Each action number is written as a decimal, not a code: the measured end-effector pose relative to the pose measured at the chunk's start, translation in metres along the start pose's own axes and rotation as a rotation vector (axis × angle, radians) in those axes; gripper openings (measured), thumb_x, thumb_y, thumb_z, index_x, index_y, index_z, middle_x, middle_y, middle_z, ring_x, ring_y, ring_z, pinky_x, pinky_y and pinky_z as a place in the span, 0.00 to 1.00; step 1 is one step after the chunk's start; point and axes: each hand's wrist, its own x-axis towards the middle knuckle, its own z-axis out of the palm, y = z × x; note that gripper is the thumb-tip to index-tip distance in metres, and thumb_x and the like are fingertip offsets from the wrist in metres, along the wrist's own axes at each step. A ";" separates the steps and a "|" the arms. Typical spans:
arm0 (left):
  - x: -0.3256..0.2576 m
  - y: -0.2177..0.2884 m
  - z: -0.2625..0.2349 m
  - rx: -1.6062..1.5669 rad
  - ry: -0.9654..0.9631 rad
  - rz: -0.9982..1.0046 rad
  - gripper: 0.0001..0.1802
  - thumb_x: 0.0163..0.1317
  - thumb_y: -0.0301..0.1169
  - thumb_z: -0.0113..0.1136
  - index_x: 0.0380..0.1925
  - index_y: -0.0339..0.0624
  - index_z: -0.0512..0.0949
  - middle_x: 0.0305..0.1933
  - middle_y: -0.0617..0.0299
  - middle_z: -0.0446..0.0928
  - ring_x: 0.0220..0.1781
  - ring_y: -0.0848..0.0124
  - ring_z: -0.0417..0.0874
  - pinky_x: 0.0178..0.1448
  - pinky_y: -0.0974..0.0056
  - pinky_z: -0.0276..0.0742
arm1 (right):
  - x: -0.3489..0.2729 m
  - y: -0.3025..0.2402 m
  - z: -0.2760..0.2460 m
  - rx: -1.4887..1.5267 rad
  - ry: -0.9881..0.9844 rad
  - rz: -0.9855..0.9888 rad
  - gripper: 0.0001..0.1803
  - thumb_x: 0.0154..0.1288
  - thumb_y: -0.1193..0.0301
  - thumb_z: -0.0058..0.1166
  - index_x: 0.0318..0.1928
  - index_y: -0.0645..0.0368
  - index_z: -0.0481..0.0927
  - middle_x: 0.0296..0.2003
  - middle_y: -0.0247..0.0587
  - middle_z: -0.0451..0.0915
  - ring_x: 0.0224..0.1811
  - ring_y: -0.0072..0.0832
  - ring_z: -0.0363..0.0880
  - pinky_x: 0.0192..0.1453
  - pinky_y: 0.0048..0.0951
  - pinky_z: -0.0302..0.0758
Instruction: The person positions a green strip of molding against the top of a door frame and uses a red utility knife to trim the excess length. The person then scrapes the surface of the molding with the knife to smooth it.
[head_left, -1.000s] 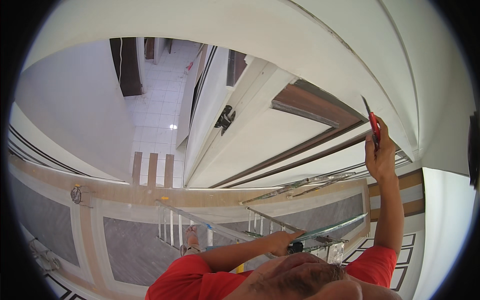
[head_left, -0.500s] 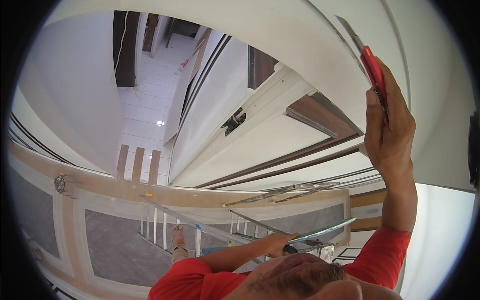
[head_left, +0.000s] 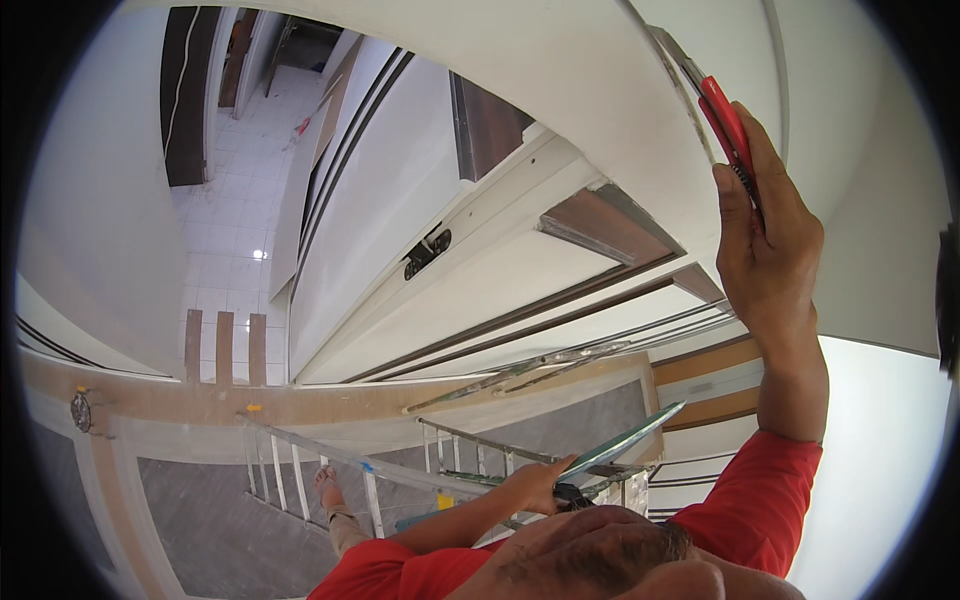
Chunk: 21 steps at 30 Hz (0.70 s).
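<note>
My right hand (head_left: 770, 230) is raised high at the right, closed around a red utility knife (head_left: 727, 120). Its metal blade is extended and points up and left. The blade lies along a narrow groove (head_left: 672, 65) in the white panel surface; whether it touches cannot be told. Low in the middle, my left hand (head_left: 535, 485) is closed on a thin flat plate (head_left: 625, 440) with a dark handle, held tilted and seen almost edge-on. The fingers around that handle are partly hidden.
Metal ladders (head_left: 310, 475) stand below on the left and in the middle. A white panelled wall (head_left: 450, 290) with brown recesses and a dark-rimmed cutout rises ahead. Wooden slats (head_left: 226, 345) stand before a white tiled floor (head_left: 225, 240). A round fitting (head_left: 81, 408) sits far left.
The view has shifted, so the room appears further left. My right hand and the knife have moved slightly left, the blade closer to the groove. The left hand still holds the plate.
</note>
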 end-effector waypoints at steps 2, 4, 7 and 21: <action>-0.001 0.003 -0.002 0.039 0.004 -0.002 0.66 0.44 0.48 0.78 0.81 0.51 0.50 0.45 0.34 0.84 0.47 0.39 0.86 0.52 0.49 0.80 | 0.007 -0.001 -0.002 -0.022 0.010 -0.006 0.24 0.73 0.76 0.61 0.67 0.61 0.76 0.42 0.52 0.87 0.31 0.29 0.87 0.32 0.28 0.82; 0.002 -0.002 0.003 0.020 0.003 0.002 0.64 0.46 0.46 0.76 0.82 0.52 0.49 0.43 0.33 0.83 0.46 0.39 0.86 0.51 0.48 0.79 | 0.013 -0.001 0.002 -0.026 0.025 -0.055 0.23 0.76 0.71 0.58 0.68 0.61 0.76 0.38 0.49 0.88 0.25 0.22 0.81 0.29 0.24 0.78; 0.011 -0.020 0.019 -0.005 0.040 0.046 0.62 0.48 0.43 0.74 0.82 0.53 0.48 0.42 0.32 0.83 0.44 0.38 0.85 0.48 0.47 0.79 | 0.021 -0.004 0.004 -0.029 0.030 -0.079 0.23 0.78 0.68 0.56 0.69 0.61 0.76 0.36 0.49 0.88 0.22 0.19 0.78 0.29 0.23 0.77; 0.015 -0.017 0.017 0.080 0.025 0.008 0.66 0.44 0.48 0.77 0.82 0.56 0.49 0.44 0.33 0.83 0.47 0.37 0.86 0.53 0.46 0.80 | 0.043 -0.021 0.003 -0.054 0.014 -0.106 0.23 0.73 0.73 0.61 0.66 0.60 0.76 0.31 0.48 0.84 0.27 0.35 0.86 0.29 0.32 0.80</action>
